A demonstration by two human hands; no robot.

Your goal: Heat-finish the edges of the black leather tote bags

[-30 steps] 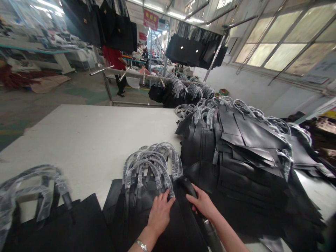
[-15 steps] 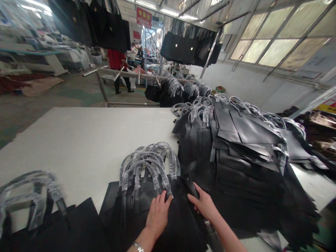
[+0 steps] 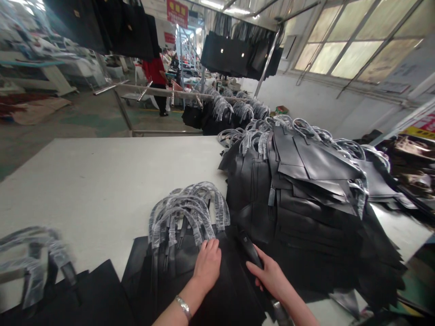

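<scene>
My left hand, a silver bracelet on its wrist, is closed at the lower end of a plastic-wrapped bag handle; its fingertips are partly hidden. Under it lies a stack of black bag panels with several wrapped handles arching toward the far side. My right hand is wrapped round a long black hand tool with a rounded front end and a metallic band behind the grip. This tool points away from me, just right of the left hand, over the panels' right side.
A tall pile of black bag pieces with wrapped handles covers the table's right side. More panels lie at near left on the white table. Beyond stands a metal rack with hanging bags. A person in red stands behind it.
The view has shifted slightly. My left hand's fingers have drawn closer together at the handle's base. My right hand still holds the black tool beside it.
</scene>
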